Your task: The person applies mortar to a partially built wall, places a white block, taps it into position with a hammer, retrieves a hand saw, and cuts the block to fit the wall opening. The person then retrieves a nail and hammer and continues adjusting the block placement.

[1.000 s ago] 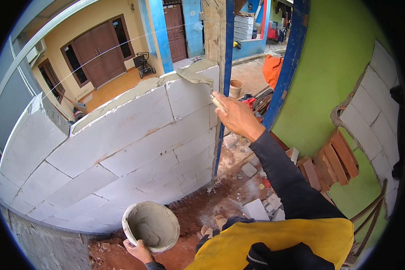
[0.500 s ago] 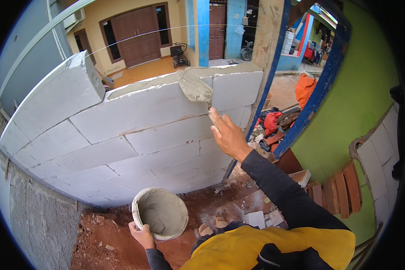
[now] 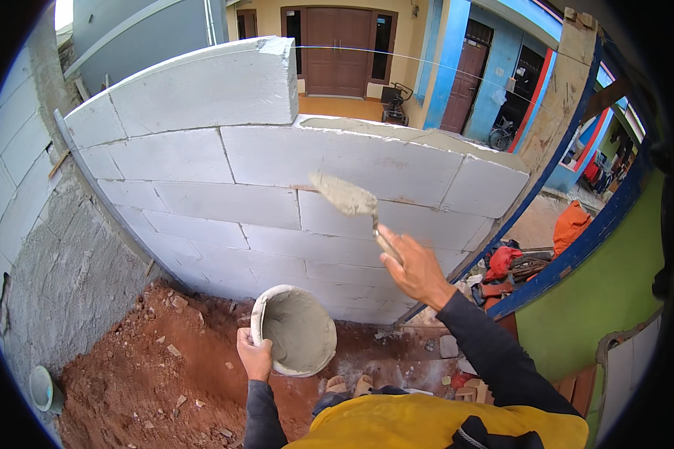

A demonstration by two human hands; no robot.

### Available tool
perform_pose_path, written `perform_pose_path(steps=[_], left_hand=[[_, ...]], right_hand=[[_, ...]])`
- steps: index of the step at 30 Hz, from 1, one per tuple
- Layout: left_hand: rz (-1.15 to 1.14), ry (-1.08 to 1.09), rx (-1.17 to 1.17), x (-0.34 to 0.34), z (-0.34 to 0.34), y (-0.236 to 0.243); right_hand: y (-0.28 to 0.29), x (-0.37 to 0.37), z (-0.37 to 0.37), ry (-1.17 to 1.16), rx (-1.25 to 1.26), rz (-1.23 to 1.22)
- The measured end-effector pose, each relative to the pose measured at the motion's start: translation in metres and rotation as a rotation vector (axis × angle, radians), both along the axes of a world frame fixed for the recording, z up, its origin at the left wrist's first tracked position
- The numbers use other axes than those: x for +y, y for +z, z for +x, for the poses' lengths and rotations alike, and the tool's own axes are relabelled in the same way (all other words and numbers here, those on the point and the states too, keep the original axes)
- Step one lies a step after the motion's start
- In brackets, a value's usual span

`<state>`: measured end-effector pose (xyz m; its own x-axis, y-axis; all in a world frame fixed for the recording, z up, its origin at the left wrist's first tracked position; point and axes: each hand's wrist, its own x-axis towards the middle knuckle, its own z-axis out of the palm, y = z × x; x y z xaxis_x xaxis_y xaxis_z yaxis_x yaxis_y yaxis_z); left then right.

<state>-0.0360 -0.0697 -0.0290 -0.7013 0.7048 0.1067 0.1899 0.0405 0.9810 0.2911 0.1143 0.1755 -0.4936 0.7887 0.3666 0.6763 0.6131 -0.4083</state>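
Before white block wall, left hand holds mortar-filled bowl

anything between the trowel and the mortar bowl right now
Nothing visible. The trowel in the right hand hangs in open air before the block wall, above the bowl that the left hand holds by its rim, its mouth unblocked.

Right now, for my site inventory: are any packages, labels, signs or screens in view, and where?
None in view. The left hand grips a round mortar-filled bowl; the right hand holds a mortar-coated steel trowel before the white block wall.
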Motion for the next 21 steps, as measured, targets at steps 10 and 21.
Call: perform_pose_path(steps=[10, 21], left_hand=[[0.049, -0.276, -0.037, 0.033, -0.001, 0.05], [0.072, -0.383, 0.159, 0.059, 0.028, 0.058]], right_hand=[[-0.09, -0.068, -0.032, 0.422, -0.511, -0.364], [-0.131, -0.096, -0.006, 0.415, -0.142, -1.034]])
